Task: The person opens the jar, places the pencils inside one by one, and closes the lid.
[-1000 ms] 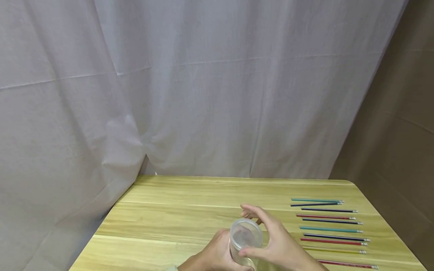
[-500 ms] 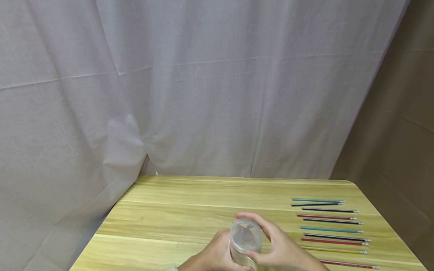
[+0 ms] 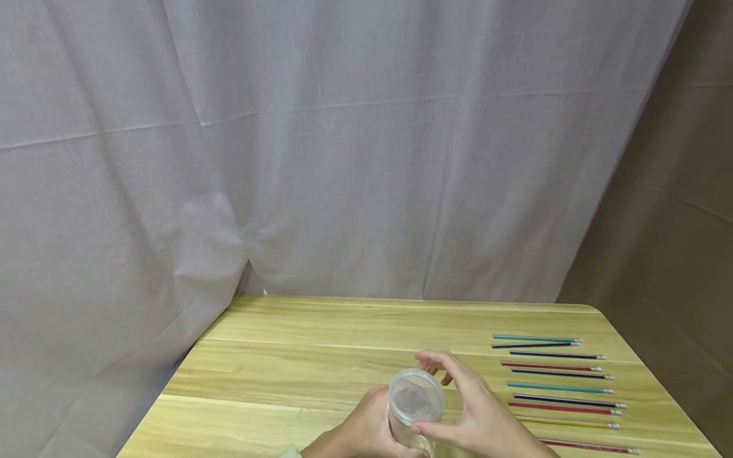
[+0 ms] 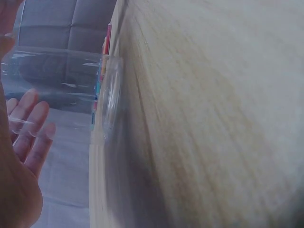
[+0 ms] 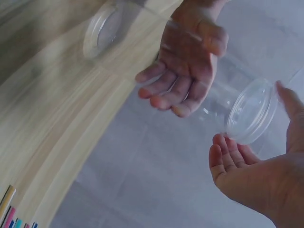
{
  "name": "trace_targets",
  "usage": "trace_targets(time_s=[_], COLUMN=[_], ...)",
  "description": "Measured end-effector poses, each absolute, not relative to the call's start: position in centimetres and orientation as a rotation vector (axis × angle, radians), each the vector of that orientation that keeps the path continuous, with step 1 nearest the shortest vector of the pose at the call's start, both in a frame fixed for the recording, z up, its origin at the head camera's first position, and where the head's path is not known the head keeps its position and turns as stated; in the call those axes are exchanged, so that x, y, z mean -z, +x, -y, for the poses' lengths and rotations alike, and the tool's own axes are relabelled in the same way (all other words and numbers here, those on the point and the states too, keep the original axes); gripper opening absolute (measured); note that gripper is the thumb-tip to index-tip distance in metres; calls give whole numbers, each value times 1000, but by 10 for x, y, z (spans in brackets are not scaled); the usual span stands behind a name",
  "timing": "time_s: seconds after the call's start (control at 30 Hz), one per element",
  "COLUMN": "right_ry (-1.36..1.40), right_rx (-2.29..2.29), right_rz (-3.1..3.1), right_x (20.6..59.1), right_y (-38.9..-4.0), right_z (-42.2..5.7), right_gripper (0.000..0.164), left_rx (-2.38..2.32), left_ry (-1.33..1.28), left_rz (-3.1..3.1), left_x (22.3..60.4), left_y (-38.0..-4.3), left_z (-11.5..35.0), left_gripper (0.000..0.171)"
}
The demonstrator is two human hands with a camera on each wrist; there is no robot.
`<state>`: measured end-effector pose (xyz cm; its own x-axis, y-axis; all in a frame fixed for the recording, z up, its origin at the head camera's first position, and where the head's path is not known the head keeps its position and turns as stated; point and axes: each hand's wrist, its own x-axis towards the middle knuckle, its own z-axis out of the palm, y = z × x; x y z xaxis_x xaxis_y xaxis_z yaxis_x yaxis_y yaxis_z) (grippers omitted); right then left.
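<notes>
I hold the clear jar (image 3: pixel 413 413) upright on the table (image 3: pixel 298 375) with my left hand (image 3: pixel 366 432) curled around it. My right hand (image 3: pixel 475 413) touches the lid (image 3: pixel 416 396), fingers loosening, it seems. Step: unscrewing; next a fresh grip.

Jar (image 3: pixel 415 407) on table (image 3: pixel 298 381) near front edge, between both hands; pencils (image 3: pixel 558 388) in row to right.

Head high; wrists close, sharing jar (image 3: pixel 415 401).
</notes>
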<state>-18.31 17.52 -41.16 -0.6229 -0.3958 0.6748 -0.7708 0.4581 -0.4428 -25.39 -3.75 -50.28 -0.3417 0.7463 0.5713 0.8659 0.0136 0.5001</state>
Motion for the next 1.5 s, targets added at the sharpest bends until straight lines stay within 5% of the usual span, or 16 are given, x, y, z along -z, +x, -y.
trace_targets(time_s=[0.43, 0.87, 1.2, 1.5], right_ry=[1179, 934, 1182, 952], right_rx=[-1261, -875, -1028, -822], right_rz=[2352, 2242, 2253, 2239], right_x=[408, 407, 408, 412], right_y=[-179, -175, -178, -177], right_z=[-183, -166, -173, -167], right_gripper=[85, 83, 92, 91], left_rx=[1309, 1253, 1299, 1303], left_ry=[-1705, -1719, -1688, -1703], left_rz=[2136, 2124, 2175, 2141], left_x=[503, 503, 503, 502], left_y=[-252, -254, -249, -250], left_z=[38, 37, 39, 37], left_gripper=[79, 79, 79, 74])
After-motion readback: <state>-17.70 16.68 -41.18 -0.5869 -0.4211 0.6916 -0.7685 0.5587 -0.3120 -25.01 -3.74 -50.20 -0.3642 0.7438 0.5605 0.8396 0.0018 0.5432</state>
